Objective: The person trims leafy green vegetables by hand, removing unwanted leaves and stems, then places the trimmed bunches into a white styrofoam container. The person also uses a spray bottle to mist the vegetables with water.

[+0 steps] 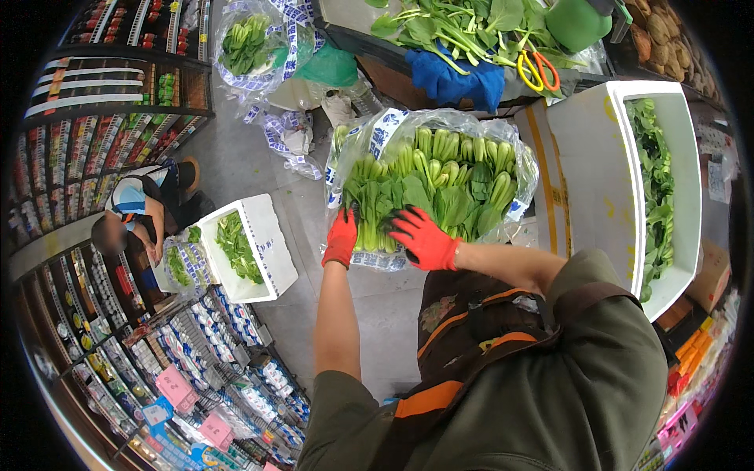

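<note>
Rows of leafy greens with pale green stems [450, 159] fill a crate or box lined with a clear printed plastic bag [386, 132]. Both hands wear red gloves with black fingertips. My left hand [341, 234] is at the near left corner of the greens, its fingertips against the leaves and the bag's edge. My right hand [423, 236] lies over the leaves at the near side, fingers spread, palm down. Whether the left fingers grip anything is hidden by the leaves.
A white foam box [633, 176] of greens stands at the right. Scissors [537, 69], a blue cloth [453, 76] and loose greens lie on a counter ahead. At left, a person [141, 194] crouches by another foam box [268, 247]. A bagged bunch [246, 44] stands upper left.
</note>
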Motion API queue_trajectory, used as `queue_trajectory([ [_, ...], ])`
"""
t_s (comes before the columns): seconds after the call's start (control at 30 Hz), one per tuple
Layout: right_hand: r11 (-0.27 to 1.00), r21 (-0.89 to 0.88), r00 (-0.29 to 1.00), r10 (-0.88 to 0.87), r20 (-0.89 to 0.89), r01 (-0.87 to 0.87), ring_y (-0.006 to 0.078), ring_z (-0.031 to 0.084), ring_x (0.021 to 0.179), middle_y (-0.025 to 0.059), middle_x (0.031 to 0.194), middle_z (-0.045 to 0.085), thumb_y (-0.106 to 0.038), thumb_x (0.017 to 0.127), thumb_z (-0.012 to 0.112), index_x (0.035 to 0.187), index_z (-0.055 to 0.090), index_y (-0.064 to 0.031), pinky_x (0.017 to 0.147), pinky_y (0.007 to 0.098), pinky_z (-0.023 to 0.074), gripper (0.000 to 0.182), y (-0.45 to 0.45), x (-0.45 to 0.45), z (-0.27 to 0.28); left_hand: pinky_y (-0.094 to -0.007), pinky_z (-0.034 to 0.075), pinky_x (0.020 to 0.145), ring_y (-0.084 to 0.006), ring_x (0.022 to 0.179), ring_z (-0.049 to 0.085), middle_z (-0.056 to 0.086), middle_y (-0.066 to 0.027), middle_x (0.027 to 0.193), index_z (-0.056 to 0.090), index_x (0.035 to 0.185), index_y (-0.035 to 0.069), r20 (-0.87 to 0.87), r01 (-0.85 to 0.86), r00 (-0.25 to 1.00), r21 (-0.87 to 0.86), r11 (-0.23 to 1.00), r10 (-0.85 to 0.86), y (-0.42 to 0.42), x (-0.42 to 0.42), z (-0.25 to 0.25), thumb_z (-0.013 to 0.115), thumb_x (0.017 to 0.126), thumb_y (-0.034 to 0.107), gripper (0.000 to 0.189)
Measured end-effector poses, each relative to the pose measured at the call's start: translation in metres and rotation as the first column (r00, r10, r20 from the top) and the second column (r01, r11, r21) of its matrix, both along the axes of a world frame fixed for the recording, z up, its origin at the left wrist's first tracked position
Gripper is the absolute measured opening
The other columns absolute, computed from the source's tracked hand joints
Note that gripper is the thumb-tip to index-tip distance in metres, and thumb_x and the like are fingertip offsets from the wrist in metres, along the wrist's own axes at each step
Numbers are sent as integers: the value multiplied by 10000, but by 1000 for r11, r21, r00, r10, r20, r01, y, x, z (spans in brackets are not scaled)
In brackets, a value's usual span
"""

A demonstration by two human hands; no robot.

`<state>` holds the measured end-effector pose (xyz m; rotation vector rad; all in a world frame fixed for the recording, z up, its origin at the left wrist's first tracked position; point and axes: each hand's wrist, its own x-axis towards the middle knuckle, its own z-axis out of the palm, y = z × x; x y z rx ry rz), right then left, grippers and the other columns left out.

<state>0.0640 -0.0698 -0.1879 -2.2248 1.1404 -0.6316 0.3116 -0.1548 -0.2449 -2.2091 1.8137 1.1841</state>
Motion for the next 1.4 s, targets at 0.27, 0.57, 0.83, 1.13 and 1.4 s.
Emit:
queue_trajectory([
  [0.27, 325, 934, 499, -840, 213, 149, 231, 562, 1037, 117, 1133, 595, -239, 817, 682, 1236, 487, -9, 902, 306, 441, 516, 51, 6, -67, -484, 437, 862, -425, 988, 569, 602, -255, 1066, 548, 1162, 21, 255, -35, 964, -164, 986, 77, 26, -83, 75, 418, 893, 532, 592],
  [0.57, 274, 712, -126, -959, 255, -647, 170, 572, 983, -10, 1034, 614, -439, 922, 513, 1156, 563, -177, 852, 349, 462, 355, 29, -26, -74, -482, 469, 799, -417, 901, 602, 606, -237, 1017, 548, 1096, 16, 265, 36, 964, -95, 995, -10, 73, -173, 76, 491, 849, 548, 589],
  [0.83, 42, 896, 183, -974, 136, -443, 184, 577, 829, 3, 947, 590, -552, 883, 519, 1124, 554, -193, 757, 382, 508, 434, 57, -67, -127, -480, 430, 866, -417, 1021, 519, 519, -239, 1169, 428, 1332, 62, 287, 179, 950, -189, 966, -120, 111, -207, 83, 608, 785, 517, 734],
  [1.13, -192, 957, 241, -961, -138, -219, 198, 592, 805, 69, 976, 622, -543, 859, 554, 1181, 569, -87, 696, 339, 480, 558, 58, -80, -33, -415, 437, 890, -367, 1050, 532, 556, -195, 1142, 522, 1227, 55, -74, -30, 997, -352, 936, 4, 114, -167, 66, 671, 781, 363, 562],
  [1.4, 14, 990, 172, -985, -10, 137, 271, 596, 874, 161, 1017, 636, -490, 801, 621, 1118, 560, 52, 781, 368, 458, 631, 106, -93, -124, -375, 489, 744, -292, 835, 641, 669, -152, 923, 607, 994, 7, -358, -430, 867, -191, 882, 346, 138, -161, 46, 636, 836, 216, 263],
])
